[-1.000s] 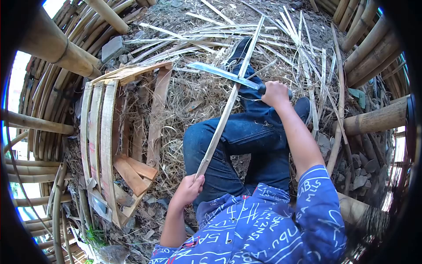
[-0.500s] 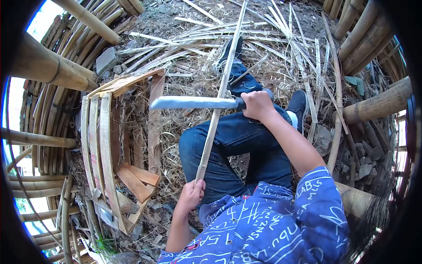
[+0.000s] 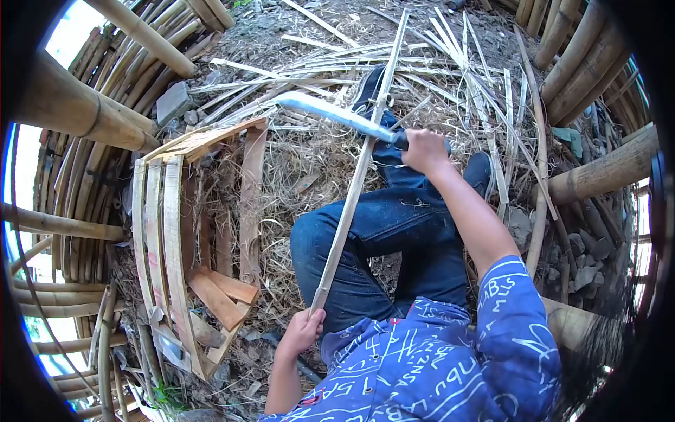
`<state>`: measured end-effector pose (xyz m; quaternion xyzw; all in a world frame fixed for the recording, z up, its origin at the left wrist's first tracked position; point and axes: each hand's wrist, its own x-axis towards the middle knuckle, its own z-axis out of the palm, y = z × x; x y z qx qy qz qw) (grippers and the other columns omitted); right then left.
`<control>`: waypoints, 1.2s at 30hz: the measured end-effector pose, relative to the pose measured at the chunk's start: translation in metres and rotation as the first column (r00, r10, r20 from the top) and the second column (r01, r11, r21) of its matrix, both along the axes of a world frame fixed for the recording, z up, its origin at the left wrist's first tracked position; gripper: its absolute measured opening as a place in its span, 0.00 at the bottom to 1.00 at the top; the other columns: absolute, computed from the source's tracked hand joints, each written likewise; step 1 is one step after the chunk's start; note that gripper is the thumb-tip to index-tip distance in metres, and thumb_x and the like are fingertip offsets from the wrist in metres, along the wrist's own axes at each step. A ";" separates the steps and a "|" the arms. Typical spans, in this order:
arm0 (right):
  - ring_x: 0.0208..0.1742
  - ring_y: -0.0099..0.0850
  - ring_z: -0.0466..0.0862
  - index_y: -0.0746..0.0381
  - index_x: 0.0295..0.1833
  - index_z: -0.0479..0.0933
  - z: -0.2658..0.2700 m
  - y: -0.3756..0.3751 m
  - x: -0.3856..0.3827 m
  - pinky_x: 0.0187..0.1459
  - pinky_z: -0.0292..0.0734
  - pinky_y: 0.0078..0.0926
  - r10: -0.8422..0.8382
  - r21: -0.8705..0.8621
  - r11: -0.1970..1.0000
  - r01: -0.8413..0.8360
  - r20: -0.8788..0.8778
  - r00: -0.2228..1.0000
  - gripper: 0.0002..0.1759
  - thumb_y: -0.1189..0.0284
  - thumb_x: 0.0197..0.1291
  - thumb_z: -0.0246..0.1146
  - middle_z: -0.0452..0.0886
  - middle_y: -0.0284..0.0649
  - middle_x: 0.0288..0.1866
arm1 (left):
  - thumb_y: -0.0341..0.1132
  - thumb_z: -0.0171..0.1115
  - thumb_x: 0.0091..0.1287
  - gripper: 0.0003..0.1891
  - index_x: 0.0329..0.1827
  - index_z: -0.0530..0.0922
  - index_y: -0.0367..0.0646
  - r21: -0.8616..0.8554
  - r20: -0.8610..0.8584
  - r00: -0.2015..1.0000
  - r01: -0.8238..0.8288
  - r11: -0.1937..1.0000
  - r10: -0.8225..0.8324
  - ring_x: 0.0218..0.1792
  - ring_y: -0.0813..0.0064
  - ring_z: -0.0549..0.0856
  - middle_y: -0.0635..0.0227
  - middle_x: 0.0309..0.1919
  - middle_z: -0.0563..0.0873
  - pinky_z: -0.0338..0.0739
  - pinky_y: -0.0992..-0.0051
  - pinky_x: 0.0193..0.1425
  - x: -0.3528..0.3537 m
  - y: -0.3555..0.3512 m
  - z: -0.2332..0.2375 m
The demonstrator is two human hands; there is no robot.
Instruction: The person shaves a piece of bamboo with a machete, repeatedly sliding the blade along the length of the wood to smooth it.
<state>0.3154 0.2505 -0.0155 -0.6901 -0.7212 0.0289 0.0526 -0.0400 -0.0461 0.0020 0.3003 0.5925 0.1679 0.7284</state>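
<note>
A long bamboo strip [image 3: 349, 204] slants across my bent leg in blue jeans, its far end over the shavings. My left hand [image 3: 305, 329] is closed around its near end, beside my shirt. The dark handle of a machete is gripped in my right hand [image 3: 425, 150], above my shins. The machete blade [image 3: 330, 112] points to the upper left and crosses the strip, touching or just over it. Where exactly the edge meets the strip is too small to tell.
A wooden crate [image 3: 171, 232] with loose boards lies at the left. Cut bamboo strips [image 3: 464, 70] and curly shavings [image 3: 288, 183] cover the ground ahead. Bamboo poles [image 3: 598, 169] stand along both sides. Stones [image 3: 583, 260] lie at the right, a grey block [image 3: 173, 103] at the upper left.
My right hand has moved the machete forward along the strip, away from my body, and its blade has tilted with the tip farther forward. My left hand stays on the near end, slightly lower.
</note>
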 end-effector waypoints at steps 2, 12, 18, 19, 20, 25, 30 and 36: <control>0.36 0.46 0.87 0.59 0.32 0.80 0.010 -0.016 -0.012 0.40 0.82 0.41 0.129 0.006 0.992 -0.129 -0.027 0.991 0.09 0.67 0.44 0.64 0.86 0.49 0.32 | 0.41 0.50 0.78 0.14 0.33 0.71 0.44 0.021 0.007 1.000 -0.004 1.000 0.004 0.16 0.90 0.63 0.81 0.18 0.67 0.57 0.84 0.18 0.001 -0.003 -0.002; 0.47 0.46 0.86 0.61 0.43 0.83 0.014 0.036 0.058 0.50 0.81 0.42 -0.454 -0.078 0.891 0.448 -0.088 0.887 0.17 0.66 0.48 0.63 0.85 0.53 0.44 | 0.41 0.53 0.75 0.17 0.31 0.76 0.38 0.101 -0.226 0.972 0.091 0.991 -0.067 0.22 0.85 0.72 0.76 0.20 0.75 0.68 0.79 0.25 -0.044 -0.069 -0.016; 0.38 0.49 0.86 0.62 0.36 0.81 0.010 -0.009 0.060 0.44 0.82 0.46 -0.273 0.048 0.959 0.279 -0.096 0.957 0.13 0.66 0.46 0.63 0.85 0.52 0.35 | 0.38 0.51 0.76 0.12 0.36 0.75 0.41 -0.045 0.013 0.999 -0.037 0.998 0.037 0.23 0.87 0.68 0.77 0.23 0.72 0.62 0.82 0.24 -0.033 -0.068 -0.023; 0.38 0.50 0.86 0.60 0.37 0.81 0.012 -0.020 0.053 0.43 0.81 0.46 -0.239 0.062 0.967 0.248 -0.128 0.963 0.13 0.66 0.46 0.64 0.85 0.52 0.35 | 0.38 0.51 0.76 0.12 0.36 0.75 0.41 -0.048 0.012 0.999 -0.034 0.998 0.035 0.23 0.87 0.68 0.77 0.23 0.72 0.62 0.82 0.24 -0.029 -0.066 -0.021; 0.37 0.50 0.86 0.59 0.37 0.82 0.010 -0.030 0.047 0.43 0.81 0.47 -0.205 0.079 0.972 0.221 -0.170 0.964 0.12 0.65 0.46 0.64 0.85 0.51 0.34 | 0.38 0.51 0.76 0.12 0.37 0.74 0.40 -0.004 0.031 0.999 -0.030 1.000 0.031 0.23 0.85 0.69 0.76 0.23 0.72 0.63 0.81 0.25 -0.024 -0.062 -0.017; 0.32 0.49 0.85 0.56 0.31 0.80 0.025 -0.082 -0.004 0.37 0.80 0.45 0.009 0.113 0.993 0.023 -0.276 0.961 0.08 0.65 0.45 0.66 0.83 0.48 0.26 | 0.36 0.50 0.75 0.10 0.38 0.73 0.39 0.305 -0.213 0.976 0.108 0.946 -0.043 0.26 0.81 0.71 0.72 0.23 0.72 0.67 0.76 0.30 0.001 -0.038 -0.003; 0.31 0.45 0.86 0.56 0.31 0.80 0.035 -0.124 -0.051 0.34 0.79 0.43 0.229 0.090 0.973 -0.211 -0.345 0.910 0.10 0.63 0.42 0.67 0.83 0.46 0.25 | 0.35 0.49 0.73 0.10 0.36 0.72 0.38 0.239 -0.226 0.974 0.041 0.970 0.014 0.24 0.80 0.72 0.72 0.22 0.73 0.67 0.74 0.29 0.024 -0.011 -0.002; 0.27 0.45 0.84 0.56 0.24 0.79 0.044 -0.129 -0.087 0.31 0.78 0.42 0.300 0.049 0.950 -0.307 -0.397 0.867 0.19 0.51 0.45 0.69 0.81 0.46 0.21 | 0.47 0.46 0.78 0.20 0.33 0.73 0.41 0.150 -0.053 0.981 -0.175 0.973 0.185 0.16 0.87 0.65 0.78 0.16 0.67 0.59 0.82 0.19 0.034 0.035 0.021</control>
